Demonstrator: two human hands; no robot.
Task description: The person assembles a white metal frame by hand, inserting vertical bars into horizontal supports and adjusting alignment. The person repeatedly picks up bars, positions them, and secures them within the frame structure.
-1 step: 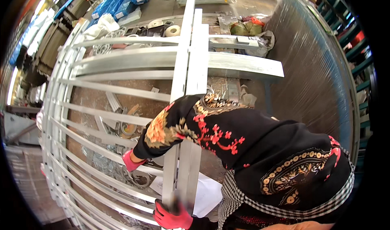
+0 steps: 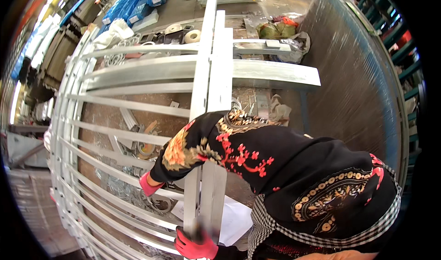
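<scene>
A large frame of silvery metal slats lies before me, its slats meeting a long metal rail (image 2: 201, 90). A second long bar (image 2: 222, 76) runs along that rail's right side. My right hand (image 2: 149, 185), in a pink glove, reaches across the rail and is closed round one slat (image 2: 172, 194); my black flowered sleeve covers the rail's middle. Close to me, my left hand (image 2: 197, 249) is closed at the near end of the rail. A dark, blurred thing (image 2: 199, 232) shows at its fingers; its kind cannot be made out.
A white paper sheet (image 2: 235, 221) lies right of the bars. A wide metal beam (image 2: 275, 72) juts out rightwards. Beyond stands a film-wrapped panel (image 2: 349, 85). Coils and offcuts lie beneath the slats. Tape rolls (image 2: 193, 36), a plastic bag (image 2: 299, 46) and blue-wrapped bundles (image 2: 121, 5) are farther off.
The view has shifted slightly, so the far part of the frame sits a little more to the left. Both hands keep their places and grip.
</scene>
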